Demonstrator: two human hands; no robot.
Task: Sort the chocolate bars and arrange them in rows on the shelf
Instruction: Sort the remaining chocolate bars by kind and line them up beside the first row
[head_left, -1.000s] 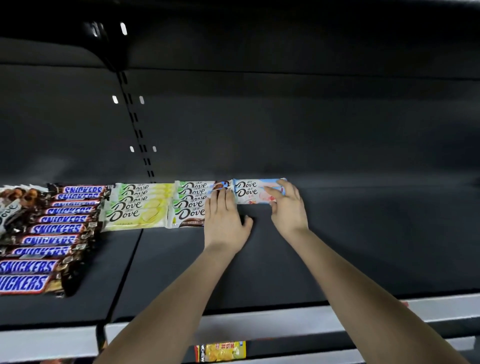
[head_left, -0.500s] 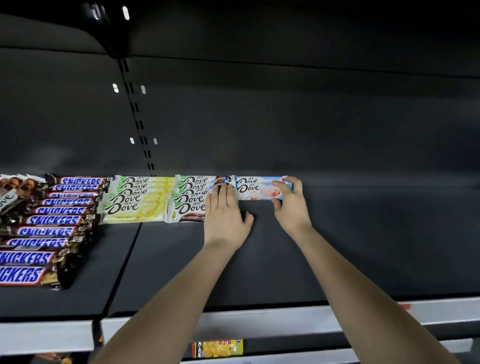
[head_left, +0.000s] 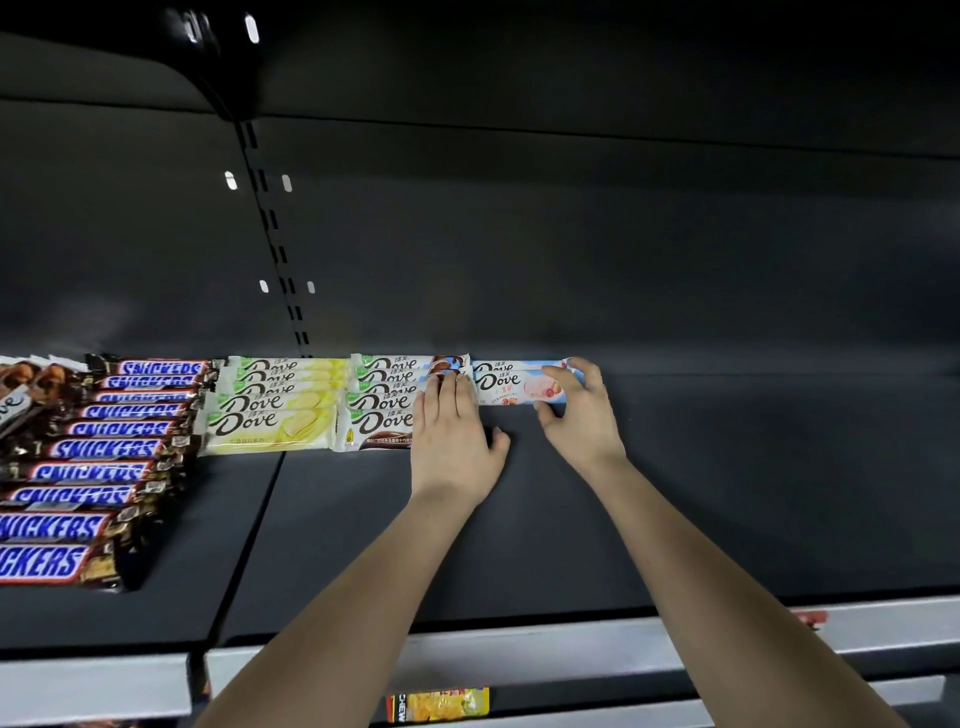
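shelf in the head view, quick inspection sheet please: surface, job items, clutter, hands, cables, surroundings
Surface: dark grey metal shelf, with bars rowed along its back left part.
Job's things: brown-and-blue Snickers bars in a row at left; then yellow-and-white Dove bars, brown-and-white Dove bars, and pale blue-and-pink Dove bars rightmost.
Clutter: yellow snack packet on the level below.
Hands: left hand lies flat, fingers straight on the brown-and-white row's right end; right hand pinches the front blue-and-pink bar's right end.
Cables: nothing seen.
Surroundings: slotted black upright on the dark back panel; grey price rail along the front edge.
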